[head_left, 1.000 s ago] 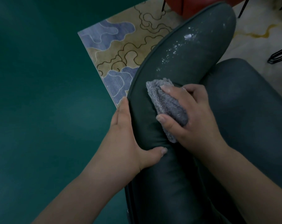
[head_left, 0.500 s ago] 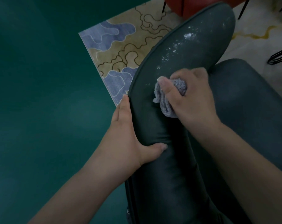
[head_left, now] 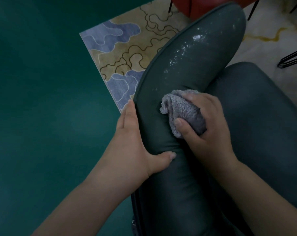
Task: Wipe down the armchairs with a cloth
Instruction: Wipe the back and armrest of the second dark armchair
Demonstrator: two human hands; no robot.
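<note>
My right hand (head_left: 207, 126) clutches cloth (head_left: 183, 111); left hand (head_left: 135, 142) grips armrest (head_left: 192, 68). Risk: bunched cloth scatters white crumbs (head_left: 183, 48) floorward.

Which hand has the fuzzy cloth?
The right hand grips the bunched grey cloth on the armrest. The left hand holds only the armrest's edge, no cloth.
</note>
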